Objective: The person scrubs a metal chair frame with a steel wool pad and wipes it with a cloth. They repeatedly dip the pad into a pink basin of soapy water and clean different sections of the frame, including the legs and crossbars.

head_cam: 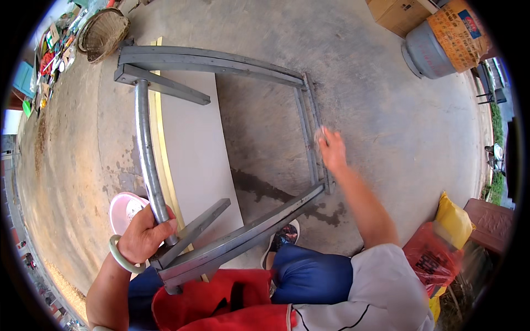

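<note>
A grey metal frame (252, 229) of square tubing stands before me, one end near my lap. My left hand (145, 236), with a pale bangle at the wrist, grips the lower end of its round metal tube (148, 153). At the frame's far right side, my right hand (332, 151) is beside a square crossbar (313, 107). Its fingers are curled and slightly blurred; a small pale thing seems to be at the fingertips, but I cannot tell what it is. Under the frame lie a pale flat panel (198, 145) and a yellowish strip (162, 153).
A pink basin (124, 211) sits beside my left hand. A wicker basket (103, 33) and scattered clutter lie at the upper left. A gas cylinder (428, 49) and cardboard box (395, 16) stand upper right. Red (430, 252) and yellow bags (453, 219) are at the lower right.
</note>
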A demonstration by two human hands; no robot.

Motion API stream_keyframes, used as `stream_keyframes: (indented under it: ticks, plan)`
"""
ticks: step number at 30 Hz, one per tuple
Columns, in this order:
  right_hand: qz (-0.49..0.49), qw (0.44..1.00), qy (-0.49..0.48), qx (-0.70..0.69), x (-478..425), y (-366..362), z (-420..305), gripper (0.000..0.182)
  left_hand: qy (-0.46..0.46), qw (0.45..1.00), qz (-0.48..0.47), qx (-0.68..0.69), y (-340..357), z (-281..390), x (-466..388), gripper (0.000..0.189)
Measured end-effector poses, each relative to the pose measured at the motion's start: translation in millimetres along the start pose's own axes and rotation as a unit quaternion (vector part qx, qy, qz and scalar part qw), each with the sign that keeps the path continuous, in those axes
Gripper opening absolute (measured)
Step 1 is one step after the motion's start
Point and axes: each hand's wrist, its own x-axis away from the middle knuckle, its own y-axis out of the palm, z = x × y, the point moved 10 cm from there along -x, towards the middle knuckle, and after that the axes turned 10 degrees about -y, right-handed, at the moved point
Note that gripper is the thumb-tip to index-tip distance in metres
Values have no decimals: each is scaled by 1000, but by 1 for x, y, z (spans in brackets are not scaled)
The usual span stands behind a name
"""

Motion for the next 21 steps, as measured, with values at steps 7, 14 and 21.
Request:
stream_keyframes:
  ticks: [7,14,21]
  plan:
    - [11,992,96,-79,107,-22,6,40,6,1000,17,-22,2,6,-1,17]
    - [4,977,168,-130,157,-24,25,40,-14,998,56,-18,-6,-10,1,26]
    - [111,791,251,-547,191,-9,33,40,-15,996,80,47,-22,-9,12,64]
